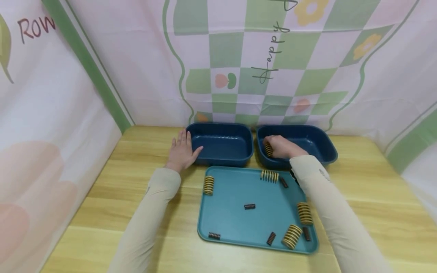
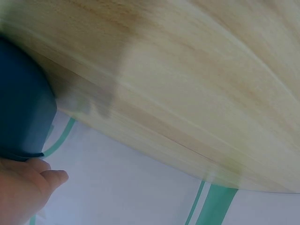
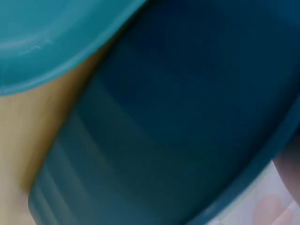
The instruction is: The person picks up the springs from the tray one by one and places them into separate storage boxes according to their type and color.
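Two blue bins side by side on the wood-grain surface [image 1: 112,197], a teal tray [image 1: 232,189] just in front; we take the arrangement as keeping everything within short reach of both hands.

Right hand [image 1: 282,147]: down inside the right bin [image 1: 315,146], fingers curled and clamped on a gold spring [image 1: 268,150]. We see the coil at the hand's left side, near the bin's left wall; whether it touches the floor of the bin we cannot tell. The right wrist view gives us mostly bin wall and tray edge, no clear fingers. Our reading: a low grip lets a coil that could roll be set down gently.

Left hand [image 1: 182,151]: at the left end of the left bin [image 1: 222,146], fingers extended, thumb spread well apart across the rim, gripping nothing. Probably there to steady the bin, or simply parked.

On the tray we count four gold springs [image 1: 292,237] and five small dark springs [image 1: 250,206], all lying on their sides, most near the edges, one dark one near the middle. The raised rim, we judge, stops them rolling off.
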The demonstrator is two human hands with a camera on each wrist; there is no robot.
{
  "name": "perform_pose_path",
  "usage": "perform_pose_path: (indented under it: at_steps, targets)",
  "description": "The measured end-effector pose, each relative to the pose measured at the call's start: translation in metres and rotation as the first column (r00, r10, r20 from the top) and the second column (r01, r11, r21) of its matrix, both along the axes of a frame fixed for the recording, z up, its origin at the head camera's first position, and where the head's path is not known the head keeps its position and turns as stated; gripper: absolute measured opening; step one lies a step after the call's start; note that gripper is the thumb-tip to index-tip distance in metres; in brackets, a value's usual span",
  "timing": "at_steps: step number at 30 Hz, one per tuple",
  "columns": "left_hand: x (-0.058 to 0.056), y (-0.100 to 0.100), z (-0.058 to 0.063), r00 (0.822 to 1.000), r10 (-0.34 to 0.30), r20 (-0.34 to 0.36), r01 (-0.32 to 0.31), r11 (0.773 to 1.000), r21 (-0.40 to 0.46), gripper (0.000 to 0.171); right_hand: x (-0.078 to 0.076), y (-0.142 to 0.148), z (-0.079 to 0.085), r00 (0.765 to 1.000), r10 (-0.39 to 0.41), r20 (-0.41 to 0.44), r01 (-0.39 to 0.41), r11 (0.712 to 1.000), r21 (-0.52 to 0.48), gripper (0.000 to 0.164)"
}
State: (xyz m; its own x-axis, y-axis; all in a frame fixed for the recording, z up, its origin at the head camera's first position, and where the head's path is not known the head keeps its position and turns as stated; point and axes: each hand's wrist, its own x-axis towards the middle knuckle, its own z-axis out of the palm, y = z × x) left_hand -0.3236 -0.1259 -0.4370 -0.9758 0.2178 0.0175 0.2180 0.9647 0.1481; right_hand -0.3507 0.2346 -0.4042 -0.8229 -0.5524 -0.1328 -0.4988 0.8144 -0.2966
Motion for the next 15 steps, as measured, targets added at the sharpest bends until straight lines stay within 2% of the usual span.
perform_pose_path:
  at_steps: [7, 15]
  targets:
    - [0.0, 0.0, -0.003, 1.0, 0.002, -0.011, -0.002, 1.0, -0.011, 0.081, -0.002, -0.001, -0.009, 0.999, -0.002, 0.034, 0.0, 0.998, 0.061, 0.051]
    - [-0.002, 0.0, -0.003, 1.0, 0.002, -0.011, -0.002, 1.0, -0.005, 0.081, -0.005, 0.001, -0.013, 0.999, -0.007, 0.035, 0.005, 0.998, 0.061, 0.05]
